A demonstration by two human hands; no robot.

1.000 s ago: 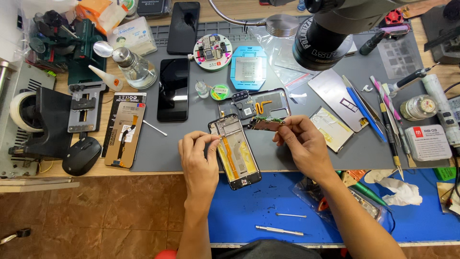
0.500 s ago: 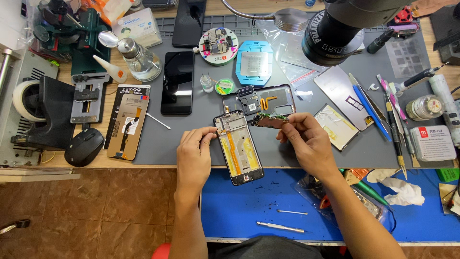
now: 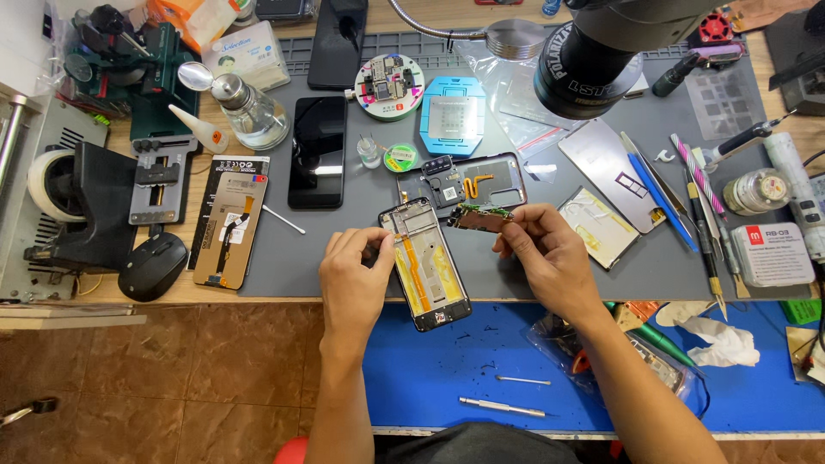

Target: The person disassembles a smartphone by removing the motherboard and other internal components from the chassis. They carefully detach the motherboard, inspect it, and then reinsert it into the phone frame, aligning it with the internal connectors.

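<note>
my left hand (image 3: 354,273) rested on the left edge of the opened phone frame (image 3: 425,265), fingers curled over its far-left corner, closed on the frame and steadying it. the frame lay flat, straddling the near edge of the grey mat (image 3: 284,258) and the blue mat (image 3: 447,361) on the table. its long axis ran from far-left to near-right, with the far end pointing toward the back cover (image 3: 481,180) lying just beyond it.

my right hand (image 3: 550,258) held a small green circuit board (image 3: 481,216) pinched between thumb and fingertips, grip closed on the board. the board sat just right of the frame's far end, slightly above it, not seated. its long axis lay roughly left to right, across the frame's own axis.

the relation that mattered: the board lay to the right of the frame's far end, very close, and the right hand was the nearer hand to that end. the left hand was on the opposite side of the frame.

a black phone (image 3: 318,153) lay well apart to the far left. a metal screwdriver (image 3: 503,406) lay on the blue mat, near side, untouched. tweezers and tools (image 3: 687,198) lay well apart to the right.
</note>
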